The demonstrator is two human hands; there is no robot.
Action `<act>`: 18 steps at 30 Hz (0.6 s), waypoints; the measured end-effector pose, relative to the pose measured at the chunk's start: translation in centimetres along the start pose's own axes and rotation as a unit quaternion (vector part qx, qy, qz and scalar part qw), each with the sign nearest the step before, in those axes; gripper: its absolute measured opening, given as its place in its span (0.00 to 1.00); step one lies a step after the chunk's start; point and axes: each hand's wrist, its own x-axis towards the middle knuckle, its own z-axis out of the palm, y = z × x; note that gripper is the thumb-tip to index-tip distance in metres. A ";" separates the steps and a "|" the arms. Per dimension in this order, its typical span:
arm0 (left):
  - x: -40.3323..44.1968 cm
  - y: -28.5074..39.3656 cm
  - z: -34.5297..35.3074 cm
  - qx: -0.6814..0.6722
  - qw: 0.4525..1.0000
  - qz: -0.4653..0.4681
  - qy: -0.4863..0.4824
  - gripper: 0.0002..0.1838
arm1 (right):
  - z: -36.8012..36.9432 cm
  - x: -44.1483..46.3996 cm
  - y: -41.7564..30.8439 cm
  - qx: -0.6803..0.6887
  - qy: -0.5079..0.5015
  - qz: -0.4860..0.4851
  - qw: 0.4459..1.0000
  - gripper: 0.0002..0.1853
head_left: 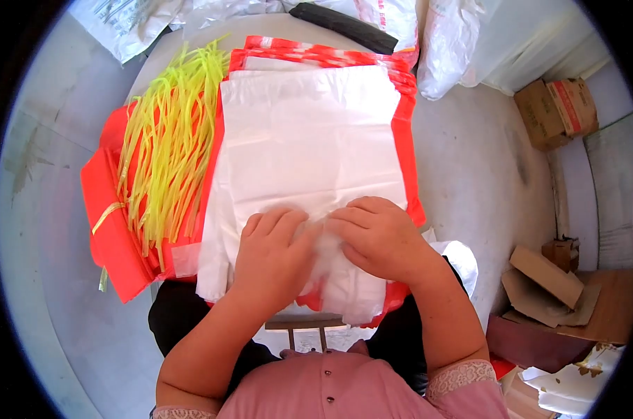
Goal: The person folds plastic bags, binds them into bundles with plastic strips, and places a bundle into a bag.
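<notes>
- White plastic sheets [309, 140], thin, glossy, creased; near edge bunched between the hands.
- Location: on top of red-and-white plastic layers [408, 150], yellow strips [173, 140] to the left.
- Right hand [274, 244] and left hand [372, 236]: on the near part, fingers curled; can't tell if fingertips are clamped.
- Writing: red lettering on sack [383, 17] at top, print on carton [571, 105] at upper right; neither readable.
</notes>
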 end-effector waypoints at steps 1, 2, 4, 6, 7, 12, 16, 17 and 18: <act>0.0 -0.1 0.0 0.006 1.000 0.001 0.009 0.24 | 0.1 0.1 0.0 -0.001 0.005 0.006 1.000 0.15; -0.1 -0.2 0.1 0.012 1.000 0.002 0.018 0.25 | 0.1 0.0 0.0 -0.002 0.009 0.012 1.000 0.14; -0.1 -0.4 0.0 0.016 0.999 0.001 0.032 0.25 | 0.0 0.1 0.0 -0.008 0.010 0.017 1.000 0.14; -0.1 -0.5 -0.2 0.012 0.999 0.000 0.040 0.26 | -0.2 0.1 0.0 -0.019 0.003 0.016 1.000 0.14; -0.2 -0.7 -0.1 0.009 0.999 0.000 0.042 0.25 | -0.2 0.1 0.0 -0.029 0.004 0.012 1.000 0.14; -0.4 -1.3 -0.3 -0.003 0.999 -0.002 0.054 0.27 | 0.0 -0.2 0.1 -0.076 0.010 0.011 0.997 0.14; -0.2 -1.5 -0.8 0.012 0.997 -0.037 0.066 0.26 | -0.6 0.0 0.0 -0.068 0.025 0.040 0.997 0.13; -0.4 -2.0 -0.7 0.016 0.997 -0.048 0.065 0.26 | -0.9 0.1 0.0 -0.054 0.022 0.049 0.997 0.13; -0.6 -2.4 -0.8 0.020 0.996 -0.059 0.063 0.26 | -1.2 0.1 0.0 -0.041 0.020 0.058 0.997 0.12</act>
